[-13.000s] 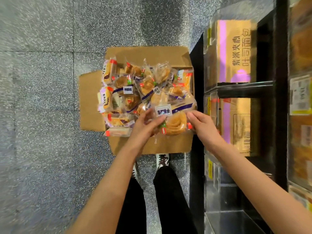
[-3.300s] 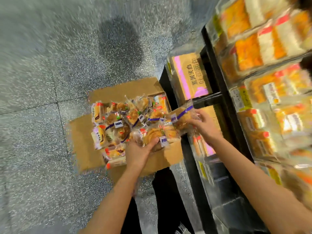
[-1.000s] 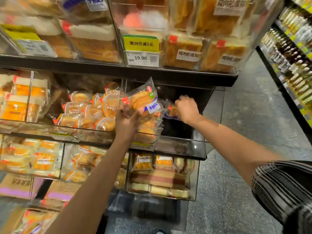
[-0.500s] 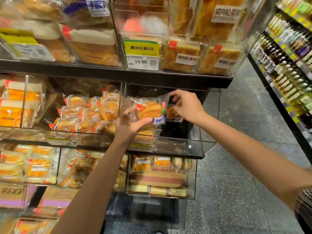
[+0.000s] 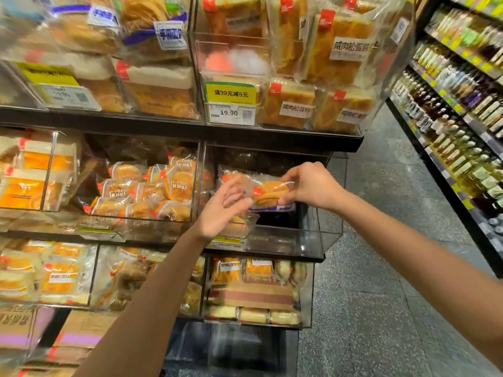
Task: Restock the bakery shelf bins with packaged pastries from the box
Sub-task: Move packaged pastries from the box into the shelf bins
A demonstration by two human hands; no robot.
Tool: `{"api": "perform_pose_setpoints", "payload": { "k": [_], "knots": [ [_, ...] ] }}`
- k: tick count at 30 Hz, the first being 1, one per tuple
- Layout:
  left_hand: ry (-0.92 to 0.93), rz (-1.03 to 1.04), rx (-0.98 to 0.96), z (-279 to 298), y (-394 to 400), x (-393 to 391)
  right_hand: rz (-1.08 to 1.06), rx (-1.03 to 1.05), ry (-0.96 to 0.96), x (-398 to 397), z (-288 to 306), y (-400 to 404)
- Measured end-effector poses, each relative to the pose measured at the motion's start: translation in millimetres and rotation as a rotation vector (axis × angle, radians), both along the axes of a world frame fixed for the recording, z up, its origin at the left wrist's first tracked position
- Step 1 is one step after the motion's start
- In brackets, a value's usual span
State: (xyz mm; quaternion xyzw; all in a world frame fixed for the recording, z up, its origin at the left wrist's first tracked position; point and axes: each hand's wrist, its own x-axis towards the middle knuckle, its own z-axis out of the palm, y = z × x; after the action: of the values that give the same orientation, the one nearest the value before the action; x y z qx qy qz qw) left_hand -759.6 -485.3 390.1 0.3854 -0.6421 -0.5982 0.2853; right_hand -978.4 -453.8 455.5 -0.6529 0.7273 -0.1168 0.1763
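Right grip: right hand (image 5: 313,187) pinching the right end of a packaged pastry (image 5: 269,193), fingers curled onto the wrapper.
Left grip: left hand (image 5: 221,210) with fingers loosely spread, nothing held, palm just beside the packet's left end; contact with the wrapper not clear.
Pastry position: held level above the right-hand clear bin (image 5: 321,232) on the middle shelf, not yet set down.
Bin state: mostly bare toward the right, dark floor showing; a few packets (image 5: 236,224) lying at its left front.
Doing it well: best lowered flat onto the bare right part, label side up, red tag facing the aisle like the neighbours; left palm useful to steady and nudge it back. Light pinch only, since soft bread under thin film likely dents.
Risk: wrapper edge could catch on the bin's clear front wall; packet could slide onto the pile at left.
Neighbour bin: left compartment (image 5: 152,191) well filled with similar round buns.
Upper shelf: sliced cake packs (image 5: 288,104) and a yellow price tag (image 5: 230,93).
Lower shelf: more wrapped cakes (image 5: 255,270) in clear bins.
Room: speckled grey floor (image 5: 367,295); bottle shelves (image 5: 462,104) across the aisle on the right.
Box: not in view now.
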Motion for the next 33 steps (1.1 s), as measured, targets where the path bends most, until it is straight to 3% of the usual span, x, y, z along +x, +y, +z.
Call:
{"api": "perform_pose_setpoints", "payload": {
  "k": [4, 7, 12, 16, 21, 25, 29, 33],
  "knots": [
    [0.018, 0.102, -0.002, -1.6, -1.6, 2.1, -0.136, 0.057, 0.36, -21.5, -25.7, -7.7],
    [0.035, 0.127, -0.003, -1.6, 2.3, -2.8, -0.215, 0.128, 0.284, -23.6, -51.7, -22.2],
    [-0.084, 0.085, -0.212, -10.8, 9.7, -2.3, -0.197, 0.118, 0.079, -13.2, -78.8, -35.0],
    [-0.192, 0.06, -0.26, -17.3, 14.6, -4.4, -0.152, 0.079, 0.162, -9.8, -99.8, -36.0],
    [-0.216, 0.032, -0.274, -17.5, 18.5, -5.0, -0.121, 0.024, 0.411, -7.3, -100.2, -37.0],
    [-0.159, -0.019, -0.184, -4.2, 19.9, -4.4, -0.149, 0.036, 0.278, -0.4, -81.8, -32.9],
    [0.0, 0.052, -0.033, 11.9, 17.0, 15.4, -0.12, -0.119, 0.083, 21.0, -52.0, -27.3],
    [0.023, 0.132, -0.079, 12.1, 24.2, 59.9, -0.085, -0.197, -0.092, 56.6, -27.7, -21.0]
  ]
}}
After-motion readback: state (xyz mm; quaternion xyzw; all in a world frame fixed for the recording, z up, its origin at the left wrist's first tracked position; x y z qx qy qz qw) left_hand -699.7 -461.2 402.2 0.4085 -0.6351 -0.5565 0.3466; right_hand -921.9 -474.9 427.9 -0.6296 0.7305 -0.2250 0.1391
